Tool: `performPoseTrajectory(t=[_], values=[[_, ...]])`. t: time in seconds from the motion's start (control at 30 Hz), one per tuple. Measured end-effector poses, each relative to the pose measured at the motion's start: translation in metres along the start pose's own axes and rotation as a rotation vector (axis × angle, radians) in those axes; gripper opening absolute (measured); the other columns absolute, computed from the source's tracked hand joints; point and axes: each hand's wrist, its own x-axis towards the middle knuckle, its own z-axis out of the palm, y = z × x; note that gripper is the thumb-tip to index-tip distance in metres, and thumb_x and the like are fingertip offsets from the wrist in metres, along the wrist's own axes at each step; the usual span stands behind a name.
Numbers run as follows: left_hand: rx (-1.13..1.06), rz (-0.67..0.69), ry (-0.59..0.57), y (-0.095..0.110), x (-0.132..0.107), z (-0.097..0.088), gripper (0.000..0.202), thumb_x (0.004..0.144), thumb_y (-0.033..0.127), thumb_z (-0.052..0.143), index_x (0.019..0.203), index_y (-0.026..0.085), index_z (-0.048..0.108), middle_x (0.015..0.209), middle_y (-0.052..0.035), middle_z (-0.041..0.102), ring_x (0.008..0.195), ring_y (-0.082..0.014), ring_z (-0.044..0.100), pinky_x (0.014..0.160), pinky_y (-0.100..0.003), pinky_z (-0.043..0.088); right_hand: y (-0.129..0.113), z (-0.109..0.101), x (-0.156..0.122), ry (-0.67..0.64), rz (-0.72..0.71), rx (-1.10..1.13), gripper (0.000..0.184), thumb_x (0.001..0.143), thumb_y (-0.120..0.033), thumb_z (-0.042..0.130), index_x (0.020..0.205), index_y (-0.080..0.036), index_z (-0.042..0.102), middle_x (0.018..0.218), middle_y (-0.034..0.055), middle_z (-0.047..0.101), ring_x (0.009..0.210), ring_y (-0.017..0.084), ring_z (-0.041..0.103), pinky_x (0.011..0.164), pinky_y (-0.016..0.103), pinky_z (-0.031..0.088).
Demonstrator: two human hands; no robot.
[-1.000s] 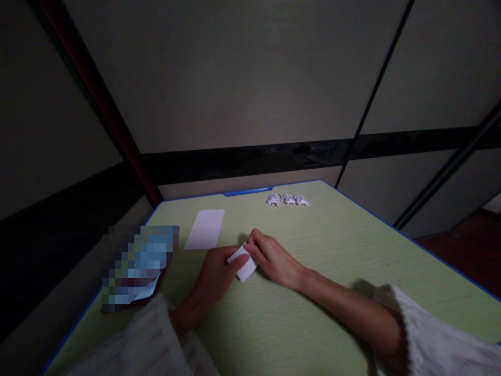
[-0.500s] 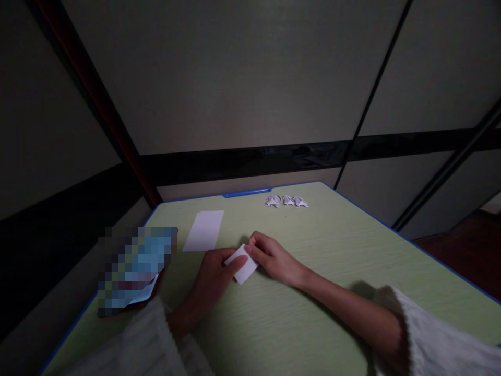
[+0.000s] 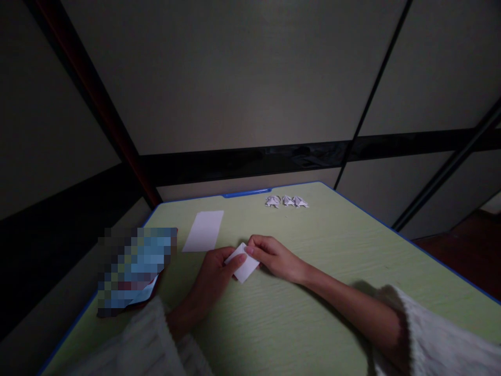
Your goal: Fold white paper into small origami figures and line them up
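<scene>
A small white piece of folded paper [image 3: 246, 271], diamond-shaped with one corner toward me, is held between both hands just above the table. My left hand [image 3: 215, 271] grips its left side, thumb lying across the top face. On the opposite side, my right hand [image 3: 274, 257] pinches the upper right edge between thumb and curled fingers. A crease line shows near the paper's far corner. The fingers beneath the paper are mostly hidden.
White paper sheets [image 3: 204, 231] lie left of my hands on the pale green table [image 3: 313, 324]. Three folded paper figures [image 3: 288, 200] sit near the far edge. A tablet-like device with a blurred screen [image 3: 141, 271] lies at left. Cabinet panels [image 3: 242, 78] stand behind.
My right thumb and fingers have shifted slightly down along the paper's upper right edge, and more of its far corner shows. My left hand stays nearly still.
</scene>
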Motion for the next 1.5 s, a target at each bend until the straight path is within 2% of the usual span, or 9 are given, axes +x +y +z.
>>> performPoseTrajectory(t=[0.2,0.43,0.7,0.97,1.1,1.27,1.37,1.43,1.5], values=[[-0.031,0.015,-0.06,-0.001,0.0,-0.001,0.029,0.066,0.038,0.049,0.058,0.012,0.059,0.049,0.0018,0.05,0.048,-0.0102,0.041,0.047,-0.021,0.031,0.0,0.002,-0.001,0.005,0.01,-0.051,0.029,0.08,-0.037,0.036,0.062,-0.014,0.039,0.052,-0.0048,0.037,0.047,0.005,0.032,0.043,0.017,0.025],[-0.043,0.011,-0.062,0.0,-0.002,0.0,0.028,0.064,0.038,0.051,0.056,0.011,0.055,0.047,0.0032,0.046,0.047,-0.0092,0.038,0.045,-0.02,0.029,-0.007,0.005,-0.003,0.049,0.028,-0.096,0.027,0.078,-0.034,0.038,0.058,-0.015,0.036,0.051,-0.0052,0.033,0.046,0.005,0.03,0.042,0.017,0.023],[-0.067,-0.029,-0.109,0.004,-0.003,0.003,0.024,0.061,0.035,0.053,0.053,0.012,0.054,0.044,0.0041,0.046,0.044,-0.0089,0.04,0.044,-0.02,0.031,-0.003,0.0,-0.002,-0.046,0.022,0.111,0.034,0.074,-0.045,0.042,0.06,-0.015,0.038,0.053,-0.0052,0.032,0.047,0.005,0.029,0.043,0.018,0.023],[-0.135,-0.023,-0.221,-0.003,-0.005,0.008,0.021,0.061,0.033,0.054,0.052,0.014,0.054,0.044,0.0042,0.047,0.043,-0.0093,0.043,0.042,-0.02,0.034,-0.009,0.0,-0.008,-0.053,-0.076,-0.176,0.03,0.078,-0.032,0.039,0.055,-0.015,0.038,0.05,-0.005,0.033,0.047,0.005,0.03,0.042,0.017,0.023],[-0.136,-0.009,-0.199,-0.004,-0.004,0.008,0.017,0.062,0.03,0.054,0.059,0.013,0.055,0.047,0.0044,0.048,0.044,-0.0086,0.043,0.041,-0.019,0.034,-0.009,0.0,-0.005,-0.047,-0.081,-0.232,0.028,0.079,-0.03,0.038,0.056,-0.015,0.038,0.051,-0.0045,0.035,0.048,0.005,0.032,0.044,0.017,0.025],[-0.139,-0.036,-0.183,-0.005,-0.001,0.008,0.017,0.059,0.03,0.055,0.055,0.014,0.051,0.046,0.005,0.045,0.044,-0.0086,0.042,0.041,-0.019,0.033,-0.006,0.001,-0.003,-0.024,-0.088,-0.269,0.032,0.078,-0.034,0.04,0.053,-0.015,0.036,0.05,-0.0052,0.033,0.048,0.005,0.03,0.043,0.017,0.023],[-0.096,-0.01,-0.116,-0.004,0.0,0.007,0.015,0.057,0.027,0.057,0.053,0.014,0.049,0.046,0.0058,0.043,0.045,-0.0081,0.04,0.041,-0.018,0.032,-0.003,0.001,-0.003,-0.022,-0.037,-0.187,0.037,0.076,-0.041,0.042,0.05,-0.015,0.035,0.046,-0.006,0.03,0.044,0.004,0.027,0.041,0.018,0.021],[-0.065,0.04,-0.053,-0.002,0.001,0.004,0.016,0.057,0.026,0.058,0.051,0.014,0.05,0.046,0.0059,0.042,0.046,-0.0079,0.039,0.042,-0.018,0.031,-0.002,0.001,-0.003,-0.029,0.009,-0.095,0.038,0.074,-0.044,0.043,0.05,-0.015,0.036,0.045,-0.0059,0.033,0.042,0.004,0.028,0.04,0.018,0.022],[-0.073,0.079,0.012,0.001,0.001,0.001,0.016,0.058,0.027,0.057,0.05,0.014,0.052,0.046,0.0056,0.043,0.047,-0.0083,0.04,0.044,-0.019,0.031,0.0,0.003,-0.004,-0.049,0.024,-0.033,0.034,0.068,-0.043,0.051,0.054,-0.014,0.041,0.048,-0.0056,0.038,0.043,0.004,0.032,0.04,0.017,0.023]])
